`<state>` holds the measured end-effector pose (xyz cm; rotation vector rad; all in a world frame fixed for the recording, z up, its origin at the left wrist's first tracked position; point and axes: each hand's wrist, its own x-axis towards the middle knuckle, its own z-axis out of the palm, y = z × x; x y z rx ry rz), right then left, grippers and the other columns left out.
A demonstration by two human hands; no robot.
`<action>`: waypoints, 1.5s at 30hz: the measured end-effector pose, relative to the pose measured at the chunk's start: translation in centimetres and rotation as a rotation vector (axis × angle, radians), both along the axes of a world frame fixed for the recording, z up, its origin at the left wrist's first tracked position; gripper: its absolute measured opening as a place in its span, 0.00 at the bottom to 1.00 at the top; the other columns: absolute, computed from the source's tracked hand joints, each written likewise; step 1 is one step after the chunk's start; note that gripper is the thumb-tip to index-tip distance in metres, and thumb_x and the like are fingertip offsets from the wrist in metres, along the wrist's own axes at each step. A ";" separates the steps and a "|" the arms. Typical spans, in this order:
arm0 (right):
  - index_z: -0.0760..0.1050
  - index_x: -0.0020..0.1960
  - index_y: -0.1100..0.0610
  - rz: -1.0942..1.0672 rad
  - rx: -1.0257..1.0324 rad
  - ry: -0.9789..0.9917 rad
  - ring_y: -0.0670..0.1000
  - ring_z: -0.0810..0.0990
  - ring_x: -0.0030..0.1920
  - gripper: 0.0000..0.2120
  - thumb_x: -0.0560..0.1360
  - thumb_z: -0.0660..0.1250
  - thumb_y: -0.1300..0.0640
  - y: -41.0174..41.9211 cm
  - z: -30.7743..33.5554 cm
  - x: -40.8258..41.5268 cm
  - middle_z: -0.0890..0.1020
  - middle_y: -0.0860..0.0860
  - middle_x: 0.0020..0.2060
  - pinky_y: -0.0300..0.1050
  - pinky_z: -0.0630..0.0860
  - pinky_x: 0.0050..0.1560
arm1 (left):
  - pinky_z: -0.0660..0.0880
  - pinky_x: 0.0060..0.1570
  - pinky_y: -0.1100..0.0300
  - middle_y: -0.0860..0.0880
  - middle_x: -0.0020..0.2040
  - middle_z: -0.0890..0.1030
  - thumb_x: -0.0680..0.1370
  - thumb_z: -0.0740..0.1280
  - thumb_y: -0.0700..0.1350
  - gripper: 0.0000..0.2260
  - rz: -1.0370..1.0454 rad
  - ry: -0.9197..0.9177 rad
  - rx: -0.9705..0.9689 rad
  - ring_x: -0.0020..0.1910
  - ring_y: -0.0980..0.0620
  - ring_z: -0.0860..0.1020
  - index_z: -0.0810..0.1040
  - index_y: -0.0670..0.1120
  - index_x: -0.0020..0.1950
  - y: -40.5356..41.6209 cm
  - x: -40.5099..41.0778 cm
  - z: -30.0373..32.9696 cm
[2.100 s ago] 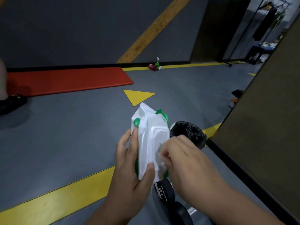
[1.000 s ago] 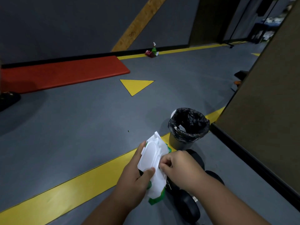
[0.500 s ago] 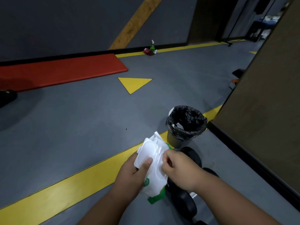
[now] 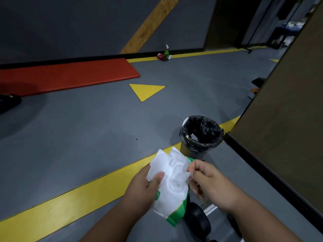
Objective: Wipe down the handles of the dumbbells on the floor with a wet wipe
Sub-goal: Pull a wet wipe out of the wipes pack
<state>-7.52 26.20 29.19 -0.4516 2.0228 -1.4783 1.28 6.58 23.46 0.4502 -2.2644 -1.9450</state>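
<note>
One pack of wet wipes (image 4: 172,194), white soft plastic with green trim at the bottom corner and a white hard flip lid (image 4: 160,163) standing open at the top. The left hand (image 4: 142,189) grips the pack from the side, fingers wrapped behind it and the thumb pressed flat on the front. The right hand (image 4: 211,184) has its fingers curled, thumb and forefinger pinching the edge of one wet wipe (image 4: 177,165), a crinkly white sheet bunched up at the pack's opening.

Only one dumbbell (image 4: 198,218) I can really count. It's on the floor right under the pack and the right wrist: a round black end, rubbery looking, with a shiny metal handle (image 4: 210,209) poking out beside it. The hands and pack cover most of it, so I can't tell if there are more.

One small round trash bin (image 4: 201,135) with a crumpled black liner stands just beyond the hands, with something white inside. The grey floor (image 4: 87,137) has a wide yellow stripe (image 4: 70,201) running diagonally under the arms and one yellow triangle (image 4: 146,90) further out. One flat red mat (image 4: 66,75) lies along the far wall, with a green spray bottle (image 4: 166,52) near its end. A brown panel (image 4: 286,110) fills the right side.
</note>
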 end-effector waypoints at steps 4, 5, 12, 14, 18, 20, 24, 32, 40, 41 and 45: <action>0.69 0.42 0.55 -0.038 0.056 0.161 0.68 0.75 0.32 0.03 0.72 0.60 0.56 -1.1 -1.2 -0.2 0.81 0.53 0.41 0.52 0.72 0.30 | 0.75 0.57 0.59 0.61 0.60 0.80 0.81 0.65 0.49 0.14 -0.024 0.129 -0.220 0.59 0.59 0.78 0.75 0.58 0.66 0.0 -0.6 -0.6; 0.69 0.42 0.56 -0.059 0.077 0.182 0.67 0.78 0.33 0.04 0.71 0.61 0.55 -1.5 -1.5 -0.2 0.82 0.54 0.41 0.55 0.75 0.32 | 0.73 0.58 0.62 0.62 0.61 0.78 0.81 0.65 0.48 0.14 -0.031 0.145 -0.283 0.60 0.61 0.77 0.74 0.59 0.65 -0.1 -0.7 -0.8; 0.71 0.43 0.57 -0.028 0.368 0.427 0.48 0.72 0.31 0.06 0.77 0.62 0.56 -6.0 -4.2 -0.7 0.76 0.51 0.33 0.45 0.70 0.35 | 0.74 0.46 0.59 0.54 0.49 0.81 0.77 0.48 0.62 0.23 -0.087 -0.039 -0.856 0.47 0.52 0.78 0.78 0.54 0.55 -0.3 -1.8 -1.3; 0.70 0.43 0.57 -0.021 0.425 0.434 0.50 0.73 0.35 0.07 0.78 0.60 0.55 -6.8 -5.4 -0.5 0.77 0.52 0.36 0.46 0.69 0.37 | 0.71 0.40 0.58 0.52 0.47 0.81 0.78 0.52 0.61 0.17 -0.146 -0.113 -0.934 0.44 0.49 0.79 0.74 0.53 0.54 -0.4 -2.1 -3.0; 0.69 0.44 0.56 -0.027 0.499 0.327 0.51 0.75 0.36 0.08 0.77 0.59 0.52 -7.7 -8.9 -0.1 0.76 0.52 0.37 0.52 0.74 0.40 | 0.71 0.37 0.59 0.52 0.46 0.81 0.77 0.64 0.54 0.11 -0.159 -0.257 -1.043 0.42 0.49 0.81 0.69 0.53 0.57 -1.0 -2.8 -7.6; 0.70 0.45 0.57 -0.073 0.474 0.263 0.46 0.72 0.33 0.08 0.78 0.59 0.52 -8.3 -10.3 0.1 0.76 0.50 0.36 0.42 0.73 0.36 | 0.75 0.39 0.57 0.52 0.46 0.81 0.75 0.65 0.53 0.13 -0.185 -0.286 -1.046 0.43 0.48 0.81 0.68 0.53 0.57 -1.4 -3.0 -9.4; 0.73 0.48 0.61 -0.123 0.406 0.218 0.43 0.67 0.29 0.10 0.79 0.60 0.54 -9.5 -12.6 -0.2 0.75 0.49 0.34 0.31 0.67 0.27 | 0.72 0.37 0.55 0.50 0.48 0.81 0.77 0.65 0.50 0.14 -0.202 -0.305 -1.025 0.45 0.45 0.81 0.68 0.52 0.60 -3.0 -3.6 -12.8; 0.70 0.41 0.51 -0.119 0.272 0.042 0.46 0.70 0.30 0.06 0.73 0.60 0.49 -11.5 -17.2 -0.9 0.75 0.48 0.30 0.47 0.70 0.34 | 0.64 0.37 0.57 0.50 0.52 0.82 0.78 0.57 0.56 0.15 -0.207 -0.318 -1.009 0.48 0.45 0.80 0.70 0.54 0.62 -5.0 -3.8 -17.2; 0.71 0.41 0.53 -0.099 0.240 -0.010 0.48 0.69 0.31 0.06 0.74 0.61 0.53 -12.8 -18.4 -2.1 0.74 0.48 0.30 0.46 0.69 0.35 | 0.75 0.34 0.53 0.50 0.48 0.84 0.72 0.66 0.45 0.24 -0.207 -0.282 -0.996 0.41 0.41 0.81 0.70 0.56 0.68 -8.9 -3.5 -22.7; 0.71 0.42 0.55 -0.114 0.225 -0.010 0.48 0.70 0.31 0.06 0.76 0.61 0.54 -13.1 -18.1 -2.4 0.75 0.50 0.31 0.46 0.69 0.35 | 0.76 0.32 0.53 0.50 0.47 0.84 0.72 0.67 0.47 0.24 -0.221 -0.283 -0.991 0.39 0.41 0.82 0.71 0.56 0.68 -9.2 -3.3 -23.2; 0.71 0.41 0.57 -0.125 0.106 -0.015 0.50 0.73 0.31 0.06 0.77 0.61 0.61 -14.1 -15.3 -4.8 0.78 0.50 0.29 0.46 0.70 0.35 | 0.74 0.52 0.56 0.51 0.60 0.82 0.82 0.53 0.58 0.22 -0.196 -0.392 -0.938 0.57 0.47 0.80 0.62 0.62 0.76 -9.3 -2.0 -25.5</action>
